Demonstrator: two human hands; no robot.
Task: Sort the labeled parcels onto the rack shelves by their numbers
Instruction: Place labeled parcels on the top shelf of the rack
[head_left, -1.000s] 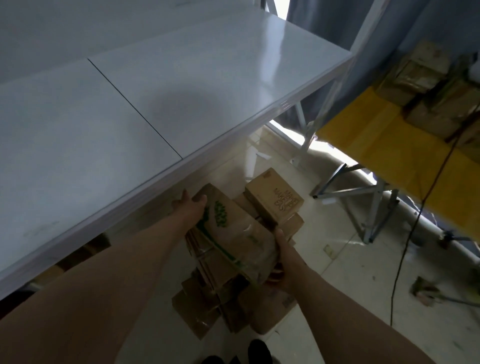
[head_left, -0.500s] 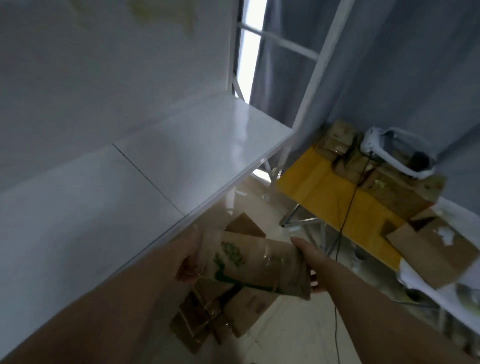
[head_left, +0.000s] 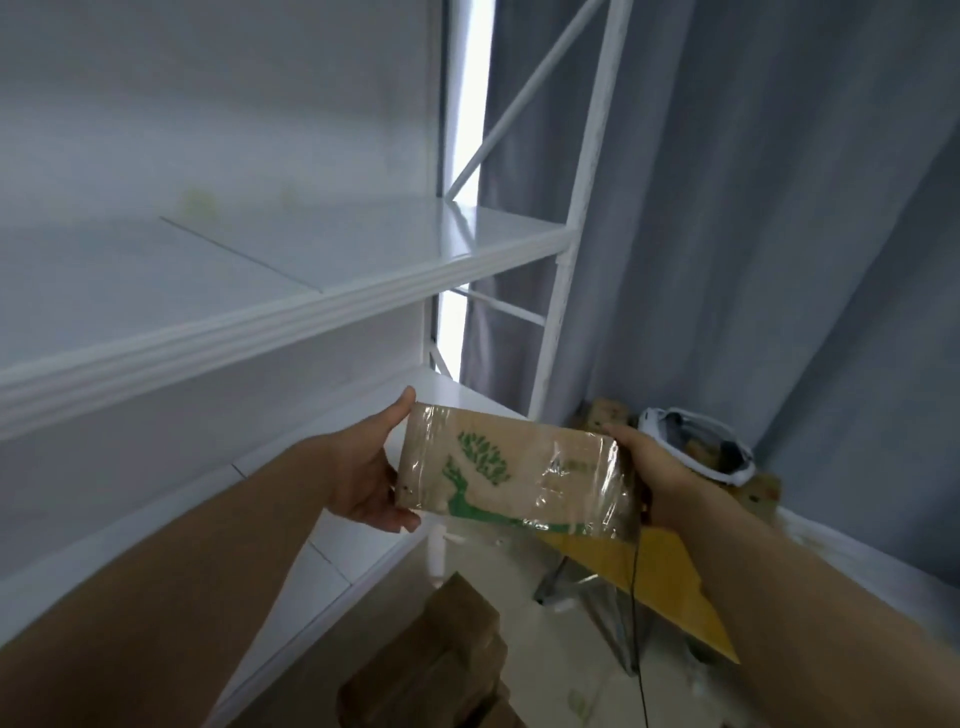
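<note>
Background: grey curtain (head_left: 779, 208) on the right, with a bright vertical gap of daylight behind the white metal rack (head_left: 586, 156) on the left. Rack has two shelf levels in view: upper shelf (head_left: 363, 249), glossy white, with faint greenish blotches at its back, too blurred to identify; lower shelf (head_left: 358, 545), white panels. The parcel (head_left: 509, 467), a flat brown cardboard box with a green tree print and clear tape wrinkled over its right half, is held in the air between the two shelf levels, just off the right end of the lower shelf. No number is legible on it. Left hand (head_left: 363, 473) grips its left end, thumb up along the top corner, fingers curled under. Right hand (head_left: 654, 467) grips the right end, fingers mostly hidden behind the box. Below, on the floor, is a pile of brown cardboard parcels (head_left: 441, 660). A yellow tabletop (head_left: 654, 577) lies right of it, with a black cable (head_left: 636, 623) hanging across it. In the corner, a white object (head_left: 696, 441), possibly a headset, sits on more cardboard.
</note>
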